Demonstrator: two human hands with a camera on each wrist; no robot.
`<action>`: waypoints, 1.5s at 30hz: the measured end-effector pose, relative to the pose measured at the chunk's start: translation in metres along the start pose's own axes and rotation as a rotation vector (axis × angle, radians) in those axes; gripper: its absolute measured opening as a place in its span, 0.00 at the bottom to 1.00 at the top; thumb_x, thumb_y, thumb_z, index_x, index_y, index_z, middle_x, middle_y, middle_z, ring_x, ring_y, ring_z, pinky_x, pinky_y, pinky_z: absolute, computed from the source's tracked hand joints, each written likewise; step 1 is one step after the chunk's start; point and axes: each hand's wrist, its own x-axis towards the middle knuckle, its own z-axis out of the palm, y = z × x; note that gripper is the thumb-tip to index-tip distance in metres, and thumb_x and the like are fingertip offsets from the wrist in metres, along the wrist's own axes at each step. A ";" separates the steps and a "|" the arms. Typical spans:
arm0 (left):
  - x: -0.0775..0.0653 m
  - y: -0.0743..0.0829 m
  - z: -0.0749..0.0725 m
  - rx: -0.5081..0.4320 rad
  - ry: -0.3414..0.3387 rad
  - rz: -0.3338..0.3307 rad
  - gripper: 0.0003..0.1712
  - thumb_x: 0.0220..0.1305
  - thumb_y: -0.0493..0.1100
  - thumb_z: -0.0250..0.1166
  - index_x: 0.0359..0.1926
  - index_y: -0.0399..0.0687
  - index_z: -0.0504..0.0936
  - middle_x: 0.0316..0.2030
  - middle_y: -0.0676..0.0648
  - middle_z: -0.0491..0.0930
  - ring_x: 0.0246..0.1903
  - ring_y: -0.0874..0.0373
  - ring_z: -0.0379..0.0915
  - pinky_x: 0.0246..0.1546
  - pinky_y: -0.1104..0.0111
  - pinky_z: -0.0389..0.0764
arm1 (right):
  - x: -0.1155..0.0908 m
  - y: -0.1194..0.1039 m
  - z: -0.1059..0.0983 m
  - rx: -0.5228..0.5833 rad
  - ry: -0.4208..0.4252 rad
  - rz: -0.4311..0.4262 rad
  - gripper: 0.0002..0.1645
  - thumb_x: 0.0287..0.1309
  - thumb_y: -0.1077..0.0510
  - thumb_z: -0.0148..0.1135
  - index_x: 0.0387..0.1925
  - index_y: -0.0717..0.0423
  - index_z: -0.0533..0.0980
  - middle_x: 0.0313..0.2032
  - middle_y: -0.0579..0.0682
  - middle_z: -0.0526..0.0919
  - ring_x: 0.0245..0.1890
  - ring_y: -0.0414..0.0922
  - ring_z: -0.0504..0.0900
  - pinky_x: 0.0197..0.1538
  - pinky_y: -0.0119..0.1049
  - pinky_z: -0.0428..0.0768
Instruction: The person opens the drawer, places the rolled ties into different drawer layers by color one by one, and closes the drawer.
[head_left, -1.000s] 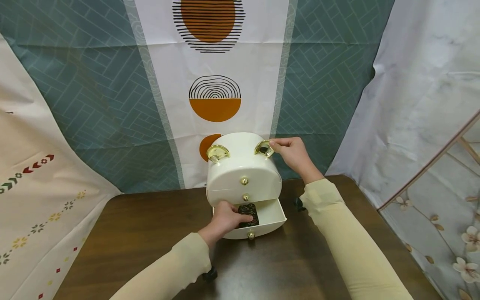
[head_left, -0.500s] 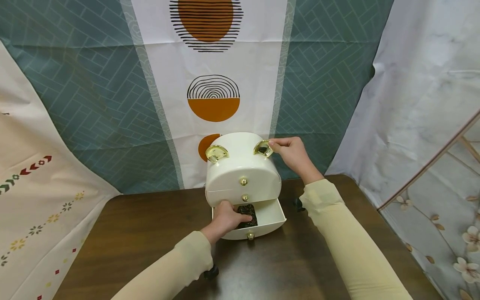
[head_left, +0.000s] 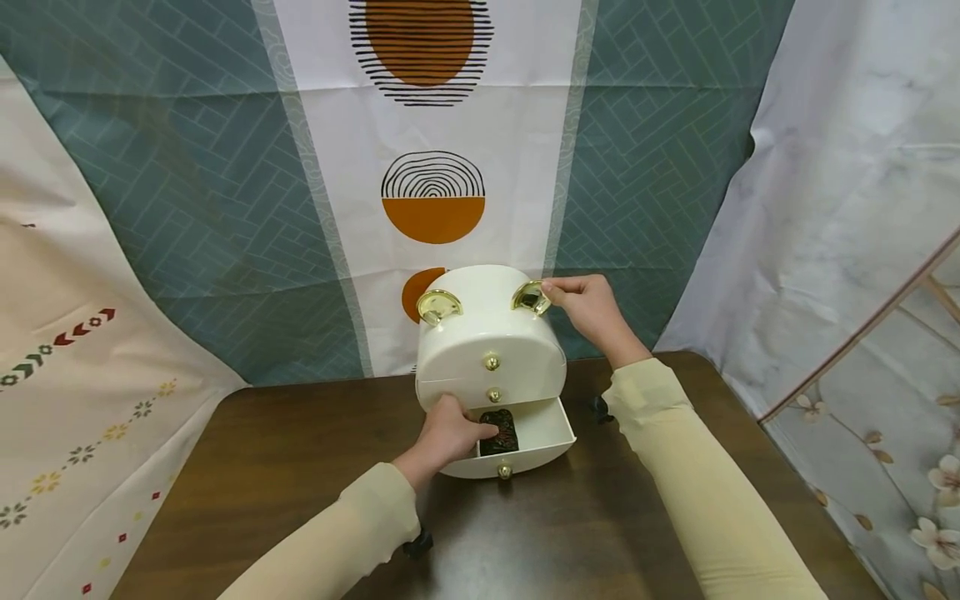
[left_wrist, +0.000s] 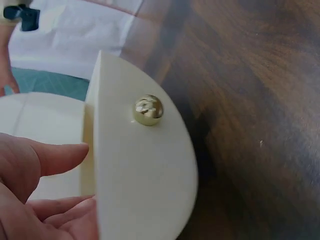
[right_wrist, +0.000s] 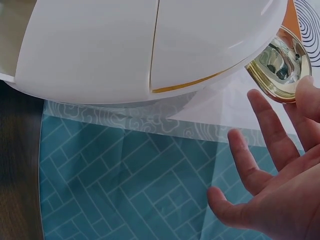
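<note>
A white, round-topped drawer box stands on the table, its lowest drawer pulled out. In that drawer lies a small dark rectangular item with a fine reddish pattern. My left hand reaches into the drawer's left part, the straight thumb's tip at the item's edge; the other fingers are mostly hidden. In the left wrist view, thumb and fingers stand apart behind the drawer front, which hides the item. My right hand pinches the rim of the right gold ear between thumb and forefinger, other fingers spread.
A second gold ear sits at the box's top left. Gold knobs mark the drawer fronts. The brown wooden table spreads around the box. A patterned cloth hangs close behind it, with pale cloths at both sides.
The left thumb has drawn back slightly to the left over the dark item, which now shows more. The right hand keeps its pinch on the gold ear. The view shifts a little.
</note>
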 end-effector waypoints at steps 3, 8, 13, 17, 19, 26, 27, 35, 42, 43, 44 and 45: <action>-0.004 0.000 -0.006 0.033 0.051 0.074 0.16 0.45 0.48 0.74 0.13 0.47 0.78 0.11 0.55 0.72 0.14 0.63 0.66 0.16 0.70 0.68 | 0.001 0.001 0.000 0.000 -0.008 -0.002 0.23 0.59 0.42 0.59 0.51 0.50 0.79 0.56 0.52 0.78 0.63 0.50 0.70 0.63 0.51 0.68; -0.009 0.000 -0.012 0.011 0.154 0.173 0.07 0.48 0.47 0.73 0.26 0.50 0.86 0.21 0.54 0.83 0.22 0.64 0.75 0.23 0.70 0.75 | 0.000 0.001 -0.002 0.008 -0.003 0.009 0.23 0.58 0.41 0.59 0.50 0.48 0.80 0.56 0.50 0.78 0.64 0.49 0.69 0.64 0.52 0.67; -0.016 -0.005 -0.010 -0.126 0.120 0.248 0.06 0.55 0.45 0.69 0.32 0.50 0.86 0.23 0.47 0.84 0.21 0.59 0.79 0.21 0.69 0.77 | 0.001 0.001 -0.003 0.000 -0.018 0.004 0.24 0.58 0.41 0.59 0.51 0.48 0.79 0.57 0.50 0.78 0.64 0.50 0.68 0.64 0.52 0.66; -0.024 -0.006 -0.002 -0.245 0.013 0.295 0.06 0.58 0.45 0.67 0.34 0.48 0.86 0.23 0.43 0.84 0.20 0.53 0.80 0.20 0.68 0.79 | 0.002 0.001 -0.002 -0.002 -0.016 -0.002 0.24 0.58 0.40 0.59 0.51 0.47 0.79 0.56 0.50 0.78 0.64 0.49 0.68 0.64 0.52 0.67; -0.029 -0.005 0.002 -0.266 -0.048 0.310 0.07 0.59 0.45 0.66 0.34 0.47 0.86 0.21 0.43 0.83 0.19 0.53 0.79 0.20 0.67 0.79 | 0.002 0.001 -0.002 -0.002 -0.012 -0.005 0.24 0.58 0.40 0.59 0.50 0.47 0.80 0.56 0.50 0.78 0.63 0.49 0.69 0.64 0.52 0.67; -0.041 -0.009 0.018 -0.181 -0.170 0.306 0.08 0.60 0.44 0.65 0.30 0.45 0.87 0.18 0.44 0.82 0.12 0.59 0.77 0.13 0.68 0.77 | 0.002 0.001 -0.002 0.002 -0.003 0.001 0.22 0.58 0.41 0.59 0.49 0.47 0.80 0.55 0.49 0.79 0.63 0.49 0.70 0.63 0.52 0.68; -0.042 -0.010 0.020 -0.171 -0.175 0.305 0.08 0.60 0.43 0.65 0.31 0.44 0.87 0.18 0.44 0.82 0.12 0.59 0.77 0.12 0.68 0.77 | 0.002 0.001 -0.002 0.003 -0.005 0.001 0.22 0.58 0.41 0.59 0.49 0.47 0.80 0.55 0.49 0.79 0.63 0.49 0.70 0.63 0.51 0.68; -0.045 -0.018 0.031 -0.110 -0.146 0.307 0.09 0.59 0.41 0.65 0.38 0.45 0.87 0.20 0.50 0.84 0.14 0.59 0.78 0.13 0.70 0.76 | 0.003 0.003 -0.002 0.002 -0.005 -0.018 0.23 0.58 0.40 0.59 0.49 0.47 0.81 0.54 0.50 0.80 0.62 0.48 0.71 0.63 0.51 0.69; -0.043 -0.022 0.037 0.020 -0.106 0.375 0.08 0.60 0.41 0.64 0.38 0.48 0.88 0.26 0.50 0.86 0.19 0.71 0.74 0.22 0.76 0.76 | 0.003 0.003 -0.002 0.007 0.000 -0.019 0.23 0.58 0.40 0.60 0.49 0.48 0.81 0.54 0.50 0.80 0.62 0.48 0.71 0.63 0.51 0.68; -0.043 -0.022 0.038 0.047 -0.098 0.390 0.08 0.60 0.42 0.64 0.38 0.49 0.88 0.28 0.52 0.86 0.22 0.72 0.75 0.24 0.77 0.76 | 0.003 0.004 -0.002 0.006 0.001 -0.019 0.23 0.58 0.40 0.60 0.49 0.48 0.81 0.54 0.50 0.80 0.62 0.48 0.71 0.63 0.50 0.68; -0.043 -0.023 0.038 0.066 -0.091 0.400 0.08 0.60 0.42 0.64 0.38 0.49 0.88 0.29 0.53 0.86 0.24 0.72 0.75 0.26 0.77 0.76 | 0.004 0.004 -0.002 0.005 0.002 -0.020 0.23 0.58 0.40 0.60 0.49 0.48 0.81 0.54 0.50 0.80 0.62 0.48 0.71 0.63 0.50 0.68; -0.042 -0.024 0.038 0.084 -0.082 0.413 0.08 0.59 0.42 0.64 0.38 0.50 0.88 0.31 0.54 0.86 0.27 0.72 0.76 0.28 0.77 0.76 | 0.004 0.004 -0.001 0.004 0.002 -0.019 0.23 0.58 0.41 0.60 0.49 0.48 0.81 0.53 0.50 0.80 0.62 0.48 0.71 0.63 0.50 0.68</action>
